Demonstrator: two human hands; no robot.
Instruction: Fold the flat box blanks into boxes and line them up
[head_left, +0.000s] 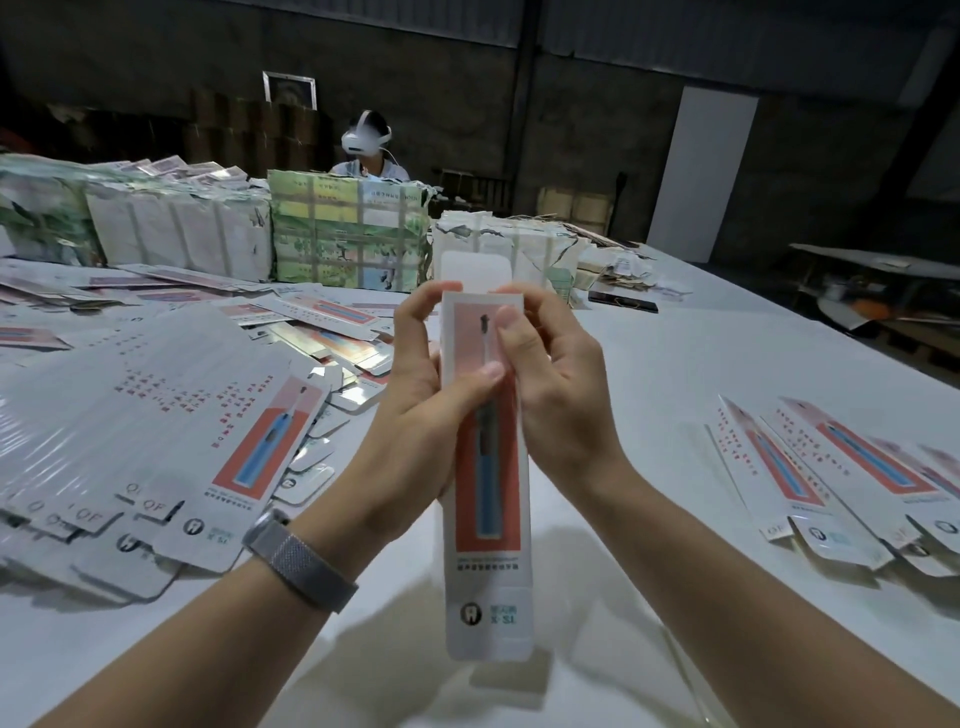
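Holding one toothbrush box (487, 467) upright in mid-air above the counter (675, 353), both hands work near its top end. Left hand (431, 395) — fingers curled around the left edge and behind, thumb pressed across the printed front panel. Right hand (550, 384) — fingers curled against the right edge, thumb on the front panel just below the top fold. Both grip the same box; neither is free.

Box state: body appears already squared up into a long sleeve. Top flap (474, 267) stands up past the fingertips, not yet tucked. Bottom end hangs toward the camera; whether it is closed cannot be told from this view.

Step in hand, as judged: closing the top end of a box already popped open.

Next move calls for: bending the flap over along its crease and seating its tongue inside the sleeve, while the left hand keeps the walls square so the card does not buckle. Then the box would go to the row.

Surroundings: finished boxes (841, 478) lie side by side on the counter to the right, well apart from the hands. A fanned stack of flat blanks (156, 441) sits to the left, with loose blanks scattered beyond it. Wrapped bundles (348, 234) stand at the far edge; another person wearing a headset (366, 137) sits behind them.
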